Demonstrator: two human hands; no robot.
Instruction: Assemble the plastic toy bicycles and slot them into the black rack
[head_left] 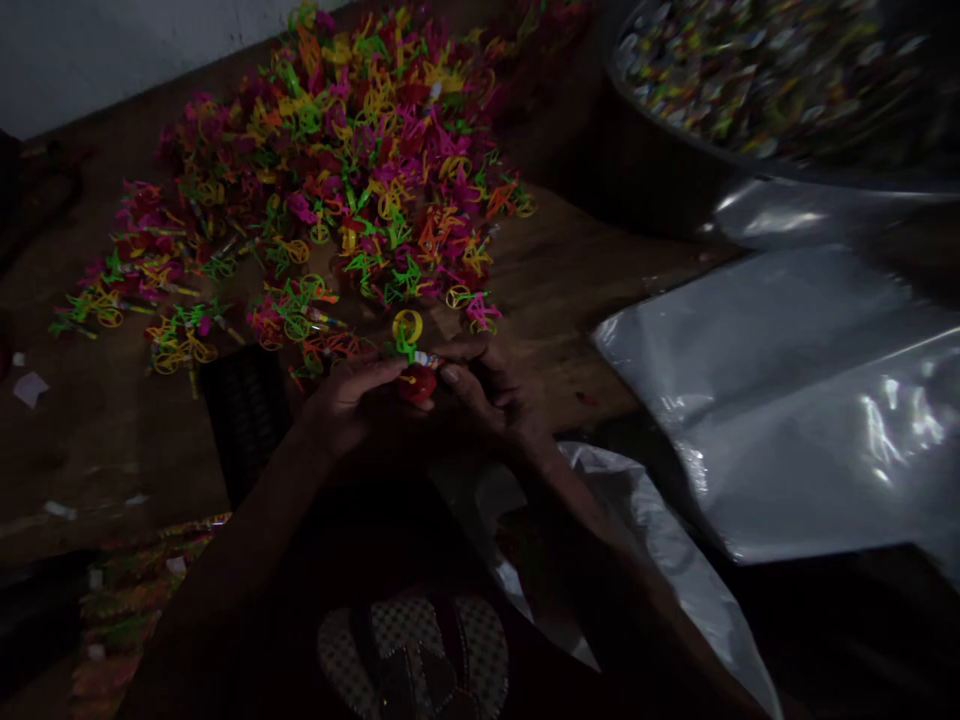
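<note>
My left hand and my right hand are close together at the front edge of the wooden table. Between them is a small plastic toy with a yellow ring on top and a bright green part below it. The fingers of my left hand pinch around the toy's red part. My right thumb and fingers grip a small tube with a printed wrapper, which lies against the green part. Dim light hides how the pieces join.
Beyond my hands spreads a large heap of pink, yellow, green and orange plastic toys. A big metal basin with small wrapped pieces stands at the back right. Clear plastic bags lie to the right, and a dark textured block at left.
</note>
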